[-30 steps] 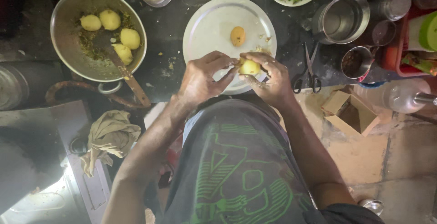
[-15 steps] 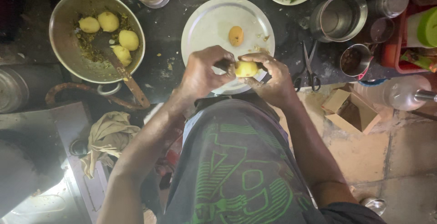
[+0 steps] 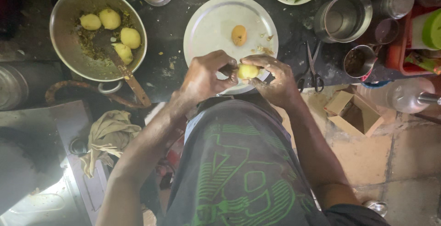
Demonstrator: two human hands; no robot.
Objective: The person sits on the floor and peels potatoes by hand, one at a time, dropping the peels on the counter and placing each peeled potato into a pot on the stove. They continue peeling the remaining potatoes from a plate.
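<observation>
Both hands held 1 yellow potato [image 3: 247, 71] over the near rim of a white plate [image 3: 206, 28], the left hand [image 3: 204, 75] and right hand [image 3: 272, 78] with fingertips pinched on it. An open brown cardboard box [image 3: 353, 112] sat on the floor at right, below a red tray [image 3: 398, 47] holding a green-capped white package [image 3: 426, 29].

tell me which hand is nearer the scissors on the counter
Right. The right hand holds the yellow ball just left of the scissors in the picture. The left hand is farther, on the ball's other side.
</observation>
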